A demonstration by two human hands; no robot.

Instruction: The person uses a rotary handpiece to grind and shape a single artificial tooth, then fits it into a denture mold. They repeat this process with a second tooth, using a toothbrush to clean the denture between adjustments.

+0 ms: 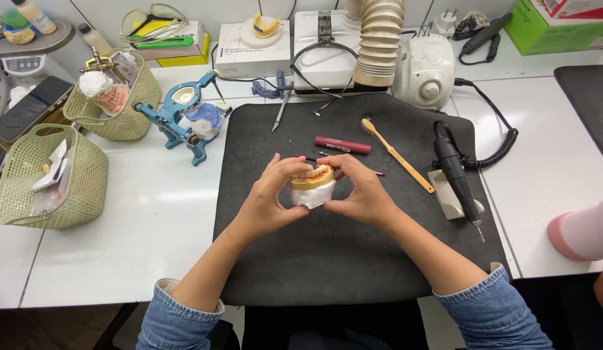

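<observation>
The white tabletop (165,220) carries a black work mat (327,259) directly beneath the fingers. Left of the fingers stand two green mesh baskets (52,178), with a blue dental articulator (185,120) between the upper basket and the mat. Beyond the fingers, a ribbed extraction hose (379,42) hangs over the mat's far edge. Right of the fingers lie a wooden-handled brush (398,157) and a black rotary handpiece (455,178) on its rest. Just beyond the fingertips lies a dark red pen (342,145).

The left hand (266,201) and right hand (363,194) close around a dental cast (312,186), a white plaster base with a yellow-orange wax rim. The fingers of both hands curl over its sides, thumbs below, holding it above the mat centre.
</observation>
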